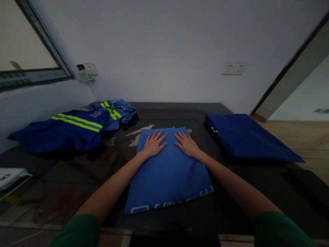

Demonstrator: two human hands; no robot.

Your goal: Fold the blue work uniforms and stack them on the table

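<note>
I have my left hand (153, 144) and right hand (187, 144) flat, fingers spread, on the folded blue garment (168, 171); soft, light cloth, best gripped at its edges.

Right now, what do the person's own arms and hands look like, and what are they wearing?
Both arms are bare from the upper arm down, with short dark green sleeves showing at the bottom of the picture. The left hand and the right hand are bare too: no gloves show, and no watch, ring or band can be made out in the dim light.
</note>
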